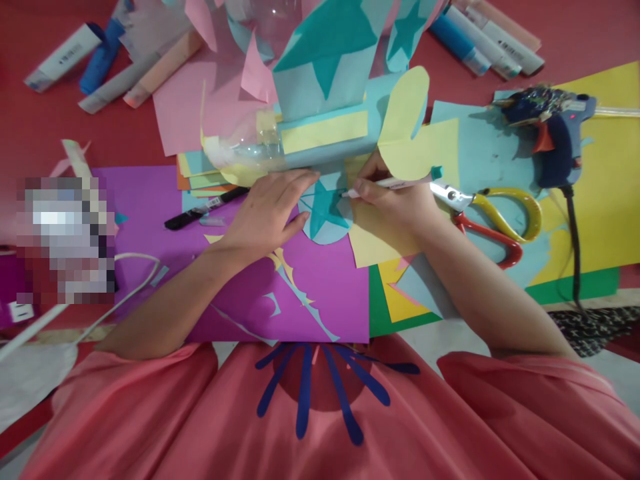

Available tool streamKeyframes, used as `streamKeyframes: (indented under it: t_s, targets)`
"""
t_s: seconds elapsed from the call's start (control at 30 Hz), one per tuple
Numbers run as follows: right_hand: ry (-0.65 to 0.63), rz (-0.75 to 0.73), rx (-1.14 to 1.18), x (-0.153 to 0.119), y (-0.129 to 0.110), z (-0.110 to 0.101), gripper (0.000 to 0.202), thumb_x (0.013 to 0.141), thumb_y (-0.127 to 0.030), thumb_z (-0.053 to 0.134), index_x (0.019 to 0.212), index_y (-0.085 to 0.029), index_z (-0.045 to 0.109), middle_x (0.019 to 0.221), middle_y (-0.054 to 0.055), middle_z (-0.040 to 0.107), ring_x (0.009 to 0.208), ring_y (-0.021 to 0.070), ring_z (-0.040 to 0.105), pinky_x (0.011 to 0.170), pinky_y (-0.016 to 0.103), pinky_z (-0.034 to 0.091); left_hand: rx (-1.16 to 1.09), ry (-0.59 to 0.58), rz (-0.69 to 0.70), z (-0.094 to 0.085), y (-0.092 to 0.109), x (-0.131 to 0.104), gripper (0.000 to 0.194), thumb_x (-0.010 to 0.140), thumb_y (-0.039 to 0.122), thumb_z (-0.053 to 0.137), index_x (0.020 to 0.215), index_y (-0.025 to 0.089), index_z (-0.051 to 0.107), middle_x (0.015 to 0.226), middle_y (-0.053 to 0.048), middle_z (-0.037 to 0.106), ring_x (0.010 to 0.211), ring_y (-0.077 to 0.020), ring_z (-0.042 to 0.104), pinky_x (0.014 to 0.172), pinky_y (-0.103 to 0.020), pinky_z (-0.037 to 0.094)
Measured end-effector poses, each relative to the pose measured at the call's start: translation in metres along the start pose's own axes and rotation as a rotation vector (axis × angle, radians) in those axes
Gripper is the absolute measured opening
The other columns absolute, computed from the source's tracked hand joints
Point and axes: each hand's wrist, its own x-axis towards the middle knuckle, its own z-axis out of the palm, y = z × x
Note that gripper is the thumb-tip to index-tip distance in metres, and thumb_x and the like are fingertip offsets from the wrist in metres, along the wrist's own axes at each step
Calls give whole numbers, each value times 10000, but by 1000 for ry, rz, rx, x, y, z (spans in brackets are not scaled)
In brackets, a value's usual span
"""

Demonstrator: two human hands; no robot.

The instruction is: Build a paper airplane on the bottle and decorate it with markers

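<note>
A light blue paper piece (327,231) with a teal star drawn on it lies between my hands. My left hand (267,210) rests flat at its left edge, fingers extended and holding nothing. My right hand (395,200) is closed round a white marker (387,183), whose teal tip meets the star's right side. Just beyond, a clear plastic bottle (253,143) wrapped in light blue paper lies on its side, with a yellow strip (325,133) and a yellow heart-like piece (407,127) on it. A black marker (205,209) is beside my left hand.
Scissors (505,237) with red and yellow handles lie right of my right hand. A blue glue gun (563,143) sits farther right, its cord running toward me. Purple paper (320,307) with scraps is in front. Markers lie at both far sides, and a pixelated object is at left.
</note>
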Motion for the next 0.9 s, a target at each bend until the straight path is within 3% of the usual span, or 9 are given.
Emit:
streamKeyframes:
  t_s: [0.2, 0.37, 0.67, 0.9]
  targets:
    - [82, 35, 1, 0, 1, 3, 215, 770, -174, 583, 613, -233, 449, 615, -29, 507, 646, 140, 479, 813, 369, 479, -4, 5, -7, 0, 0, 0, 490, 940, 234, 491, 1422, 161, 441, 1414, -125, 549, 1313, -282, 516, 1114, -462, 421]
    - [53, 25, 34, -1, 2, 3, 169, 771, -199, 604, 643, -245, 504, 621, -33, 540, 613, 133, 501, 722, 331, 481, -9, 0, -15, -1, 1, 1, 492, 935, 227, 501, 1419, 167, 445, 1413, -123, 552, 1310, -288, 520, 1106, -475, 430]
    - [76, 4, 39, -1, 2, 3, 140, 745, -196, 613, 651, -235, 517, 629, -31, 539, 643, 141, 513, 731, 340, 472, -9, -4, -22, -1, 1, 0, 484, 943, 239, 494, 1415, 141, 445, 1408, -145, 548, 1314, -290, 514, 1110, -461, 422]
    - [94, 41, 22, 0, 2, 3, 229, 755, -173, 593, 589, -233, 447, 594, -32, 492, 607, 135, 469, 771, 363, 482, 13, -4, -23, -1, 2, 0, 487, 942, 240, 490, 1421, 176, 438, 1412, -113, 557, 1308, -275, 526, 1102, -454, 430]
